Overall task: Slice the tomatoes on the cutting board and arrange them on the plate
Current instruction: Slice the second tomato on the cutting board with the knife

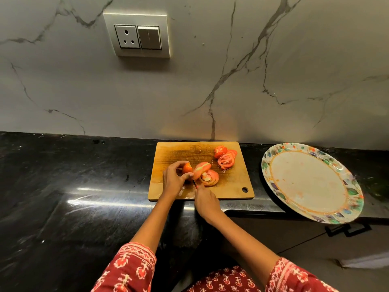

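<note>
On the cutting board, a tomato piece is gripped by the left hand; a knife is held by the right hand, slices just right.

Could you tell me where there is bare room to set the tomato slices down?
The plate right of the cutting board holds nothing. The board's far-left corner is bare too. Its middle is crowded: left hand on the tomato piece, right hand, cut slices.

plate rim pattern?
Multicoloured leaf print with an orange inner ring on the round plate; head view.
</note>
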Demonstrator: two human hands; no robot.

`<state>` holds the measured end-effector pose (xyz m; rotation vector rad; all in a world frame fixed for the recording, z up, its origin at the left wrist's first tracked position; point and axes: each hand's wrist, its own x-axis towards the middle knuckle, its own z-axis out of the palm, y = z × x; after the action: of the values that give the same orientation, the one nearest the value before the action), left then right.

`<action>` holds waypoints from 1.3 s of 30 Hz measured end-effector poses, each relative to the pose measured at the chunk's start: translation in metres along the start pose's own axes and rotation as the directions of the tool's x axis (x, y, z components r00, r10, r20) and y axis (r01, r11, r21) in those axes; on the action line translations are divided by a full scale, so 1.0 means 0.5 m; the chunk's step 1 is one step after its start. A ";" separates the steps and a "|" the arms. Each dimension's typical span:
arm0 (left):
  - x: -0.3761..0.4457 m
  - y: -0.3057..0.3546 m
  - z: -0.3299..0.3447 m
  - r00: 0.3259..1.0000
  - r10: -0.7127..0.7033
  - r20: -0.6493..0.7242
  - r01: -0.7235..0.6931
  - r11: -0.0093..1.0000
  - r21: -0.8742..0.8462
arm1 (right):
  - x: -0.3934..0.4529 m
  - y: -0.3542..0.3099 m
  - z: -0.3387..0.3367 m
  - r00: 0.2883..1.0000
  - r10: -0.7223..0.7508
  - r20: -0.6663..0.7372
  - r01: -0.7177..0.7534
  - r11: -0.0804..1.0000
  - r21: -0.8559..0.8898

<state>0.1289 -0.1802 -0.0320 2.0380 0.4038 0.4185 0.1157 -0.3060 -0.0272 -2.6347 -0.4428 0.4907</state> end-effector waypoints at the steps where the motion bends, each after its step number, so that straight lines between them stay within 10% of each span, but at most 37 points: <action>1: 0.004 0.000 -0.005 1.000 -0.015 -0.005 0.015 1.000 0.000 | -0.013 0.011 0.007 1.000 -0.009 0.006 0.009 1.000 -0.026; 39: -0.009 -0.003 -0.001 0.999 -0.051 0.019 0.053 0.993 -0.105 | -0.024 0.009 -0.058 0.990 -0.084 -0.113 0.097 0.988 0.118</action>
<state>0.1247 -0.1812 -0.0336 1.9231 0.4150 0.3829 0.1177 -0.3242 -0.0013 -2.4954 -0.4793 0.3336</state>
